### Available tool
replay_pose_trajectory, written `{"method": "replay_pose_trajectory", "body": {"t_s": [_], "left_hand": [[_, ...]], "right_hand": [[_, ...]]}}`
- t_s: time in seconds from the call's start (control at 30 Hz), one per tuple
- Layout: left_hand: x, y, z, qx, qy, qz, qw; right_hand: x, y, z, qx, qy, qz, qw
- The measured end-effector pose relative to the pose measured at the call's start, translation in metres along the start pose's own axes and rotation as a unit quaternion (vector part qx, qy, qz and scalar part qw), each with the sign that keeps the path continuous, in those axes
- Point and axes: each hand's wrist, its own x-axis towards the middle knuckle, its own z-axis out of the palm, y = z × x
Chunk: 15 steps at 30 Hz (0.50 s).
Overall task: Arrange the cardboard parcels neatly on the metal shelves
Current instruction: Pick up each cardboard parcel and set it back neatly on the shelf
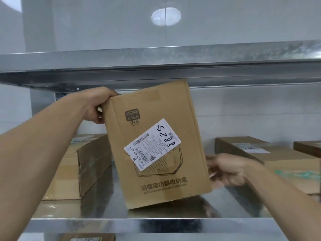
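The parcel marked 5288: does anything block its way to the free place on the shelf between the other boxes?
Nothing visible does. The parcel, gripped by the left hand, is tilted over the bare shelf, between the left stack and the right box.

glossy pale grey wall [86,23] far behind, oval light glare [165,16] top middle, thin vertical seam [165,37] through it. second bright patch [8,2] top left corner. shiny metal shelves [225,54] near.

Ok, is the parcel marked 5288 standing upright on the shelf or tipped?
Tipped: the parcel leans left, bottom edge slanting up rightward; left hand grips its top corner.
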Motion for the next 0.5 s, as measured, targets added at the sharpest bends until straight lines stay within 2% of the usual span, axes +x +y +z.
{"method": "replay_pose_trajectory", "body": {"t_s": [0.1, 0.3, 0.5], "left_hand": [[-0.002, 0.013, 0.010, 0.037, -0.024, -0.003, 0.999], [-0.002, 0.025, 0.026, 0.089, -0.077, 0.002, 0.993], [0.009, 0.025, 0.016, 0.123, -0.108, -0.011, 0.986]], "right_hand": [[0.007, 0.007, 0.002, -0.048, 0.027, 0.023, 0.998], [-0.002, -0.019, -0.004, -0.068, 0.054, -0.010, 0.996], [-0.027, -0.112, -0.001, 0.033, 0.084, -0.093, 0.992]]}}
